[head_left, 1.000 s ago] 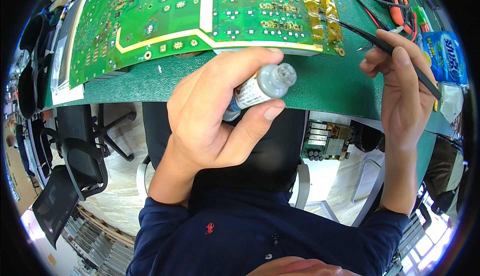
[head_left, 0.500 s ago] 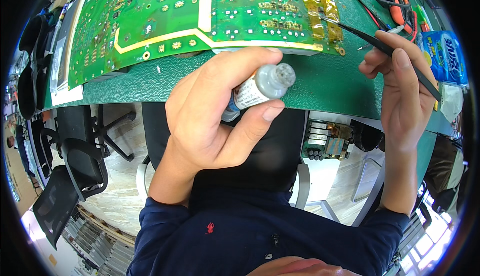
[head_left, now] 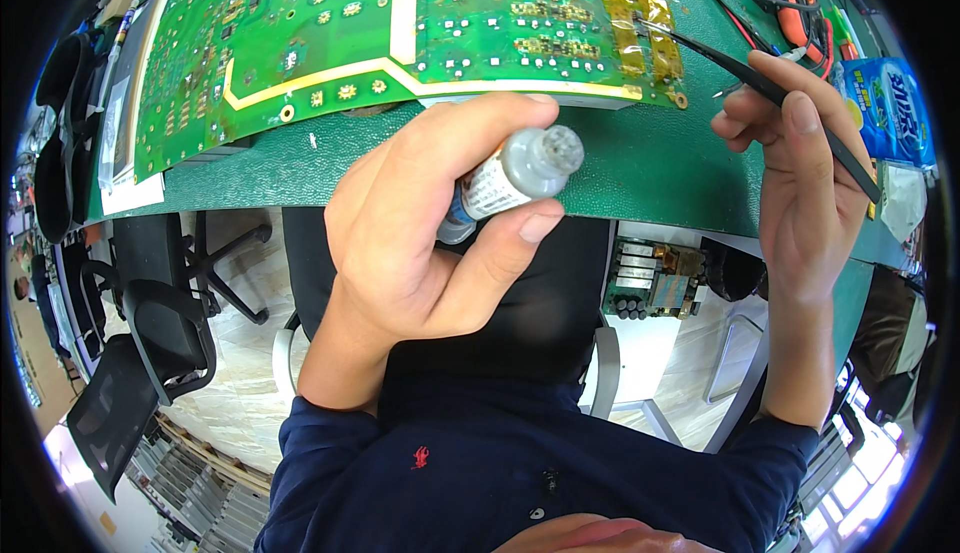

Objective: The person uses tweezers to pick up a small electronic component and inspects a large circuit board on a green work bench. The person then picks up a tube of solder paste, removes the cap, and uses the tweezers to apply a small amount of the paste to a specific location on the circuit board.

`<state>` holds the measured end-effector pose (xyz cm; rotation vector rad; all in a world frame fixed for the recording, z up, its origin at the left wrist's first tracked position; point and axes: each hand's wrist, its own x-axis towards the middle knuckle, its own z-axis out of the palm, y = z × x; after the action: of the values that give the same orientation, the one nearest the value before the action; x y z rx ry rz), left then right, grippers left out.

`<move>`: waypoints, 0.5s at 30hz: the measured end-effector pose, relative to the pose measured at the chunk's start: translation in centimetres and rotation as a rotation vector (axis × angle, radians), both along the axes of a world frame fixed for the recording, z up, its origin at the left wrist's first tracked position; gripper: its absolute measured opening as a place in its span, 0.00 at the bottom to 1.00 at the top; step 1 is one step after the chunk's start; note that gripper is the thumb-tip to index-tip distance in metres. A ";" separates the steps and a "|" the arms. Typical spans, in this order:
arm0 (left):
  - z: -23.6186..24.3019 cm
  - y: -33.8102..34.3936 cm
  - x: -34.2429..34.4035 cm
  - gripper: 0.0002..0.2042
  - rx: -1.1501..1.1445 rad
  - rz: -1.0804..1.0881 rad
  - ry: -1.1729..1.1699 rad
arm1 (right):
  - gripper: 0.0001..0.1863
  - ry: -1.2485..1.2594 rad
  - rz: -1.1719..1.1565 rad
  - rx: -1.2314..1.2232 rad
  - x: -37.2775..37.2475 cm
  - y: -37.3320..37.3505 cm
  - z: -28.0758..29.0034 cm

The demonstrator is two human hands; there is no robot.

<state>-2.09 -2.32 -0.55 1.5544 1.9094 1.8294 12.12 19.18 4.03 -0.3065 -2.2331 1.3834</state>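
Note:
My left hand is wrapped round a small bottle with a white label, tilted so that its narrow grey top points up and right. It is held just in front of the table's near edge, below the green circuit board. Between the fingers and thumb of my right hand is a pair of black tweezers. Their tips reach the amber tape at the board's right end; whether they touch it I cannot tell.
Red and black test leads with an orange-red device lie at the far right. Beside my right hand is a blue packet. Under the table, another populated board sits on a white surface. A black office chair stands at left.
My left hand and the bottle have shifted slightly left. The tweezers have also moved a little left, and the board appears a touch further left. Both grips are unchanged.

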 end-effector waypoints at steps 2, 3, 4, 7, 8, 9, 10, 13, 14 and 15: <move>0.0 0.0 0.1 0.20 -0.002 0.003 -0.013 | 0.20 -0.005 -0.009 -0.001 -0.1 -0.2 0.1; 0.0 0.0 0.1 0.20 -0.003 0.004 -0.015 | 0.20 -0.007 -0.010 -0.005 -0.2 -0.3 0.1; -0.1 0.0 0.1 0.20 -0.001 0.005 -0.011 | 0.20 -0.009 -0.011 -0.009 -0.2 -0.3 0.1; -0.2 0.0 0.0 0.20 0.011 0.000 0.005 | 0.20 -0.012 -0.010 -0.006 -0.1 -0.4 0.2; -0.2 0.0 -0.1 0.20 0.013 -0.002 0.008 | 0.20 -0.012 -0.008 -0.004 -0.1 -0.3 0.1; -0.2 0.0 -0.1 0.20 0.014 -0.004 0.011 | 0.20 -0.023 -0.004 0.007 -0.2 -0.3 0.2; -0.2 0.0 -0.1 0.20 0.013 -0.004 0.010 | 0.20 -0.034 0.000 0.018 -0.2 -0.3 0.3; -0.2 0.0 -0.1 0.20 0.012 -0.003 0.008 | 0.21 -0.048 0.002 -0.029 -0.4 -0.5 0.4; -0.2 0.0 -0.1 0.20 0.011 -0.001 0.009 | 0.21 -0.048 0.002 -0.059 -0.4 -0.6 0.4; -0.2 0.0 -0.1 0.20 0.010 0.001 0.009 | 0.21 -0.051 -0.005 -0.109 -0.5 -0.7 0.5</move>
<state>-2.16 -2.29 -0.73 1.5678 1.9080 1.8376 11.59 18.48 4.51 -0.3887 -2.2002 1.5134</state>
